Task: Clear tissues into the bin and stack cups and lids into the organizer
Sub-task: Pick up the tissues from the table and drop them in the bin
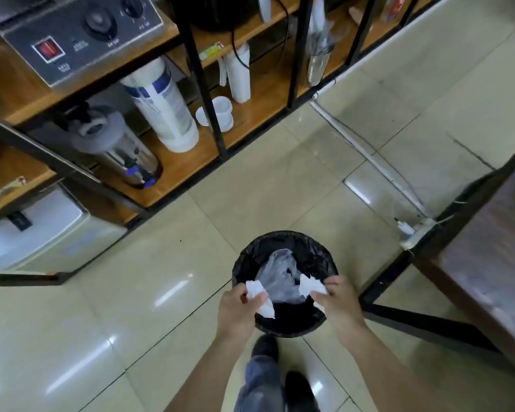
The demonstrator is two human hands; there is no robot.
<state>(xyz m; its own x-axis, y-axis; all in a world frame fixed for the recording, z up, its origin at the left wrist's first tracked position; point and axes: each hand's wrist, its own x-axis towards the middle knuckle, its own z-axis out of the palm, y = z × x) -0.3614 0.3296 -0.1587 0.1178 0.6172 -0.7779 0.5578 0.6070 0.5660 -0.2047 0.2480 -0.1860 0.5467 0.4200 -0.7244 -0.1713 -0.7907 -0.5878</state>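
Observation:
A round bin (315,248) with a black liner stands on the tiled floor right in front of my feet; a crumpled clear plastic bag (280,275) lies inside it. My left hand (237,307) is over the bin's left rim, shut on a crumpled white tissue (257,289). At the right rim, my right hand (338,301) pinches another white tissue (309,285). Both tissues hang above the bin's opening. White cups (238,72) are stacked on a lower shelf at the back, with white lids (222,113) beside them.
A wooden shelf rack with black metal posts (204,81) fills the back left, holding a control-panel appliance (72,34), a steel urn (116,144) and a white canister (164,105). A dark table (488,248) with black legs stands at right. A cable strip (375,165) runs along the floor.

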